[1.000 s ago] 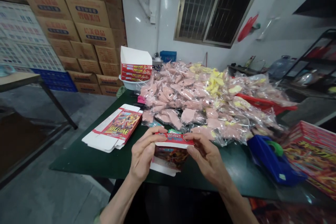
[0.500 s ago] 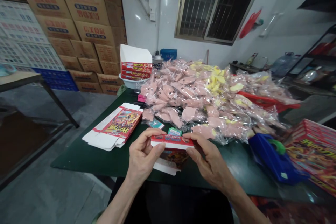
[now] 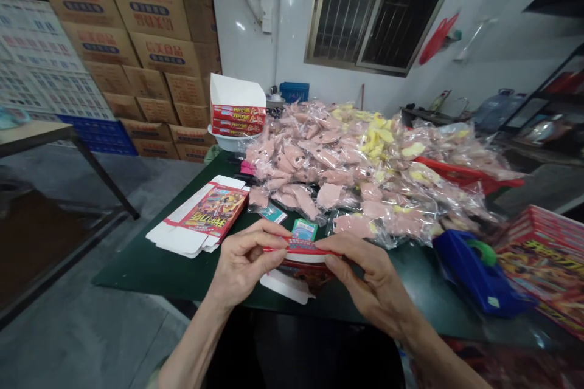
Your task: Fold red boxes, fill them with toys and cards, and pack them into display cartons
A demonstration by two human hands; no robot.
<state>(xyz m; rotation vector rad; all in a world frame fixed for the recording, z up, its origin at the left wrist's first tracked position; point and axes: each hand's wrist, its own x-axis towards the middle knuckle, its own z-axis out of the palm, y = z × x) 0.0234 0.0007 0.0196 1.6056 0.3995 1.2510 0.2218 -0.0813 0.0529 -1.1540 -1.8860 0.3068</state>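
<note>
Carton [image 3: 303, 250] between left hand [image 3: 244, 261], right hand [image 3: 371, 282]

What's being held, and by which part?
A partly folded printed cardboard box: the left hand and the right hand pinch its red top edge from either end.

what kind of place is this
Probably a small packing workshop: stacked cardboard cartons stand against the wall, a heap of pink items in clear plastic bags covers a green table, and the left hand and right hand hold a printed red box.
</note>
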